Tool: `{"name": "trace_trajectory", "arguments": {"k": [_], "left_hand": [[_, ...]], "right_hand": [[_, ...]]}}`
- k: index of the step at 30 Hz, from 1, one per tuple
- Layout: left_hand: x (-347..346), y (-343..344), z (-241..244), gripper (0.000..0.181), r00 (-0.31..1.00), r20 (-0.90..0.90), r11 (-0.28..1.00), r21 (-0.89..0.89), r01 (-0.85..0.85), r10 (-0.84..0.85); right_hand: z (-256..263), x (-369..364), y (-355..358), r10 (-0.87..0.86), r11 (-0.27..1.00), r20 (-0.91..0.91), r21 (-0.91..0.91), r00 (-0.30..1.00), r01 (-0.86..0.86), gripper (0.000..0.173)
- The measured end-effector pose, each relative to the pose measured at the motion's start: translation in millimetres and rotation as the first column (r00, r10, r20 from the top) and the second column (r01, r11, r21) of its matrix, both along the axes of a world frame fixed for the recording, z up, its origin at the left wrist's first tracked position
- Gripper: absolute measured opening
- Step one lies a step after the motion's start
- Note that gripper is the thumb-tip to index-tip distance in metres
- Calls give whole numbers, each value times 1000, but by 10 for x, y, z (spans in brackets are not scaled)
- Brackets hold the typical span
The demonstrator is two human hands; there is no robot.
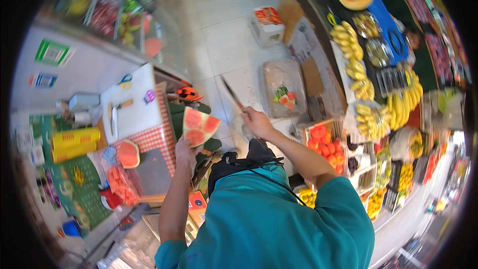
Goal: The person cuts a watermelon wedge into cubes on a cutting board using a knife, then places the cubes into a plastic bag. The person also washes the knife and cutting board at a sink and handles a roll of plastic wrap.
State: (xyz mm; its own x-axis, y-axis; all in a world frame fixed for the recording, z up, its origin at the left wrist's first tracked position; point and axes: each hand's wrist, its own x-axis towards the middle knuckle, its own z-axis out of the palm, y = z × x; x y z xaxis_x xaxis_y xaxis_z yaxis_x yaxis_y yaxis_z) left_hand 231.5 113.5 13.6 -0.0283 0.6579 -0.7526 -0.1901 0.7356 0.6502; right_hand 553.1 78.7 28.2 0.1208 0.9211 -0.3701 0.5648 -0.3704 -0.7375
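Note:
My left hand [186, 154], which seems to wear a thin clear glove, grips a wedge of watermelon [199, 127] by its lower edge. Cuts run across the wedge's red flesh. In my right hand [258, 122] is a long knife [232, 92], held by its handle, the blade pointing up and left over the floor. Knife and wedge are apart. A cut watermelon piece [129, 154] lies on the checked-cloth table to my left, beside a bag of red flesh pieces [121, 181] and a grey metal tray or board [152, 170].
A white cutting board [140, 93] holds another knife [114, 123]. On the floor stand a plastic-lined bin [272, 86] with melon rind and a white stool [267, 30]. Bananas [358, 71] line the right-hand counter, above a crate of red-orange fruit [325, 144]. A glass display case [123, 26] stands upper left.

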Motion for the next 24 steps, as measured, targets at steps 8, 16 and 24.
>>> {"name": "trace_trajectory", "arguments": {"k": [8,16,24], "left_hand": [[2048,274,-647,44,898,96,877,-195,440,-430],[1925,444,-596,43,824,-7,821,-88,565,-567],[-292,101,-301,33,966,-219,989,-87,120,-136]], "right_hand": [[-474,1639,-1776,-596,794,99,-79,797,603,34],[-329,1817,-1893,-680,712,70,-173,730,680,36],[-381,1168,-573,-322,922,93,-195,942,334,36]]}}
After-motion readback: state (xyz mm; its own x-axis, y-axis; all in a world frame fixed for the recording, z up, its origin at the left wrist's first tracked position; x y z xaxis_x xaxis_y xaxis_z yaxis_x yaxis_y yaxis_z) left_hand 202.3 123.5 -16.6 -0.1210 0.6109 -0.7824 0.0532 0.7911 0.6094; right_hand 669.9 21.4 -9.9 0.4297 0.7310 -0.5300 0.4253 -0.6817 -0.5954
